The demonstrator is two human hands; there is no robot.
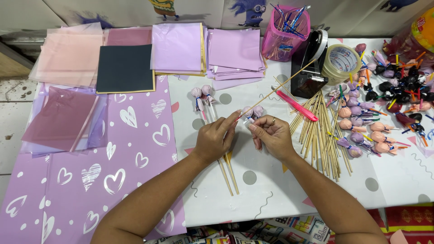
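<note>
We are pinching a thin wooden skewer (pixel 271 92) between both hands (pixel 244 135) over the white patterned tabletop (pixel 266 180); glossy lilac sheets (pixel 235 49) are lining its far edge.

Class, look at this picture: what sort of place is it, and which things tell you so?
Probably a home craft table for making wrapped-sweet bouquets. Signs: stacked wrapping sheets, a pile of wooden skewers, a tape dispenser, and both hands, left hand and right hand, fixing a wrapped sweet to a skewer.
</note>
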